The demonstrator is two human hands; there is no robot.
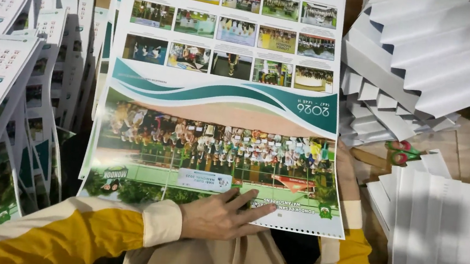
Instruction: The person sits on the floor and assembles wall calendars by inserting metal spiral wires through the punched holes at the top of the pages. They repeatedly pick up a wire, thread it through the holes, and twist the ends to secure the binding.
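Observation:
A large printed calendar sheet (pixel 222 90), with rows of small photos, a teal wave band and a wide group photo, lies upside down across my lap. My left hand (pixel 226 214) rests flat on its near edge, fingers spread toward the right. My right hand (pixel 346 167) is at the sheet's right edge, mostly hidden under the paper, so only part of the wrist and hand shows. Both arms wear yellow and cream sleeves.
Fanned stacks of calendar pages (pixel 11 97) lie at the left. Piles of folded white card (pixel 429 59) sit at the upper right, and another white stack (pixel 439 235) at the lower right. Scissors with red and green handles (pixel 401 152) lie between them on brown board.

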